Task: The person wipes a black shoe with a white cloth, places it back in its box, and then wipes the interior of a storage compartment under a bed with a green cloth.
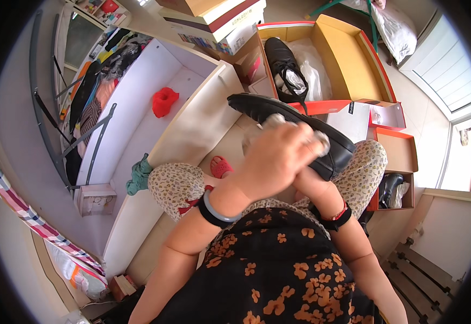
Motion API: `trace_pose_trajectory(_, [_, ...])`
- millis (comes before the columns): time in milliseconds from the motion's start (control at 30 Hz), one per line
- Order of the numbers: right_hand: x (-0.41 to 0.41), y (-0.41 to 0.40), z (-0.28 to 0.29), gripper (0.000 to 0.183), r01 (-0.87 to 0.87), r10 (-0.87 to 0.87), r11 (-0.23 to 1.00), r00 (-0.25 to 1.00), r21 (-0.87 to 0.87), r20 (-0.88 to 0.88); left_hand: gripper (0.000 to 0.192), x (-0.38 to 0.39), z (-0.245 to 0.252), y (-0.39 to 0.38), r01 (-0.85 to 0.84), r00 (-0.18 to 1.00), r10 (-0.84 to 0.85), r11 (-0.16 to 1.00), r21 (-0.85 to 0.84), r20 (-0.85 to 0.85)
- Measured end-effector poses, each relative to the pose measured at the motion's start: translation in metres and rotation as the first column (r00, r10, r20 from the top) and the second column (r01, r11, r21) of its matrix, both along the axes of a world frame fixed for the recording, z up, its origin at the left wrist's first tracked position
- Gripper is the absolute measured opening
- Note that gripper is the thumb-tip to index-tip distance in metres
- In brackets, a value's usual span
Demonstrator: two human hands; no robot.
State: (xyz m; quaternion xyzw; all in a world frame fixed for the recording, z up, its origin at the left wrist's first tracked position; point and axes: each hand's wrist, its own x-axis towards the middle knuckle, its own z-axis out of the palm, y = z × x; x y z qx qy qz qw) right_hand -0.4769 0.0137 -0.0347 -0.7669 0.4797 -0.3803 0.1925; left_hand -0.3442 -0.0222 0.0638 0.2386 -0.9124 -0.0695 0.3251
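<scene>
My left hand (274, 160) is closed on a crumpled whitish cloth or paper (320, 142), blurred, over the side of a black leather shoe (340, 143). The shoe is raised above my lap, its toe towards the upper left and its heel towards the lower right. My right hand (310, 182) is below the shoe's heel end, beneath my left hand; its fingers are hidden and it appears to support the shoe. Beyond, a second black lace-up shoe (282, 65) lies in an open red and yellow shoebox (340, 52) with clear plastic wrapping (312, 77).
At the left, an open storage bed base (178, 133) holds piled clothes (97, 93) and a red item (165, 102); a green cloth (139, 175) hangs over its edge. Stacked shoeboxes (227, 24) stand beyond. Another open box (413, 162) with dark shoes (390, 188) is at the right.
</scene>
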Motion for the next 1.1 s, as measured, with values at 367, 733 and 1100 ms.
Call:
trace_pose_trajectory(367, [-0.005,0.001,0.023,0.043,0.054,-0.055,0.997,0.998,-0.057,-0.006,0.026,0.003,-0.017,-0.016,-0.152,0.982,0.144,0.987,-0.059,-0.123])
trace_pose_trajectory(733, [-0.005,0.003,0.030,0.041,-0.329,-0.264,0.853,0.398,0.405,0.878,0.033,0.045,-0.039,-0.041,-0.554,0.798,0.555,0.829,0.078,-0.235])
trace_pose_trajectory(1100, [-0.008,-0.009,0.042,0.037,-0.406,-0.357,0.810,0.229,0.422,0.905,0.033,0.016,-0.041,-0.017,-0.334,0.929,0.339,0.941,0.060,-0.146])
